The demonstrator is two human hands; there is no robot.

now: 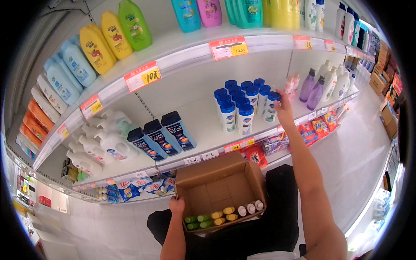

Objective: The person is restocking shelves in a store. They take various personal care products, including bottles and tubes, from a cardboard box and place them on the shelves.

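Note:
My left hand (177,206) grips the left edge of an open cardboard box (211,169) resting on my lap. Along the box's near side stand green-capped bottles (204,218), yellow-capped bottles (228,210) and white-capped bottles (251,208). Reaching to the middle shelf, my right hand (285,109) has its fingers and thumb around the upper part of a white bottle with a blue cap (270,109). This bottle stands upright at the right end of a group of similar blue-capped bottles (228,118).
On the same shelf, Clear shampoo bottles (162,138) and white pump jugs (117,144) stand left; purple bottles (315,94) stand right. The upper shelf edge (188,55) overhangs them, bearing more bottles. Detergent bags (320,125) lie below. Tiled floor (351,156) extends to the right.

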